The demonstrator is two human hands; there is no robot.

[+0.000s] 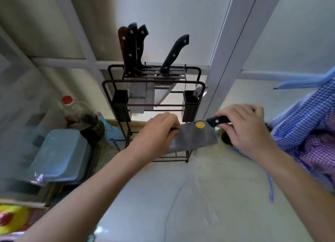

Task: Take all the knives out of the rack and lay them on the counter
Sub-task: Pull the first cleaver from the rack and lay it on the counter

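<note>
Counter (208, 196), pale, fills the 6 o'clock half of view; no knife seen lying on it yet. Wire rack (154, 96) stands at centre, toward 12 o'clock, with four handles still upright in its top slots: three bunched at 11 o'clock (131, 47), one leaning alone at 1 o'clock (175, 54). Cleaver (194, 137) is out of the rack, held level in front of its lower shelf, above the counter, not set down. Right hand (244, 127) is wrapped closed on the black handle at 3 o'clock; left hand (159, 131) pinches the blade's far end at 9 o'clock. Judgement: first knife in transit; four remain, so task is early.
</note>
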